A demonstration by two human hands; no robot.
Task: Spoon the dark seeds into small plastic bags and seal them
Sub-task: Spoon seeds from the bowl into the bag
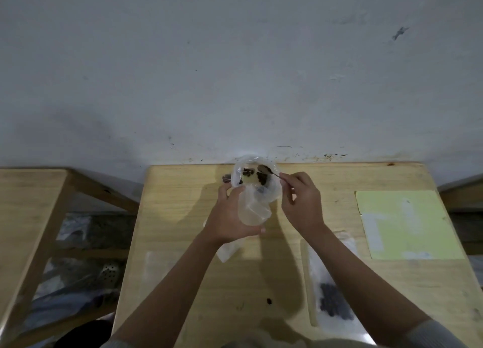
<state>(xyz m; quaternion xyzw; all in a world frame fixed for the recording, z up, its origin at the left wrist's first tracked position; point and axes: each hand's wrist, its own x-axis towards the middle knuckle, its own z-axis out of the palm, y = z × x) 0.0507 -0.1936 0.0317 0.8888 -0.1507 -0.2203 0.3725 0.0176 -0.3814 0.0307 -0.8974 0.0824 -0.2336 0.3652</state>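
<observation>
My left hand (230,217) grips a small clear plastic bag (254,209), held up above the wooden table (261,269). Behind it, at the table's far edge, lies a larger clear bag (274,188) with dark seeds (247,173) inside. My right hand (300,201) pinches the handle of a small metal spoon (269,170), whose bowl carries dark seeds inside the larger bag's mouth. A filled flat bag of dark seeds (333,300) lies on the table to the right, under my right forearm.
A pale yellow sheet (402,222) lies at the table's right side. One loose seed (268,301) sits near the front. An empty flat bag (156,266) lies at the left. A second wooden table (26,217) stands to the left, with clutter beneath it.
</observation>
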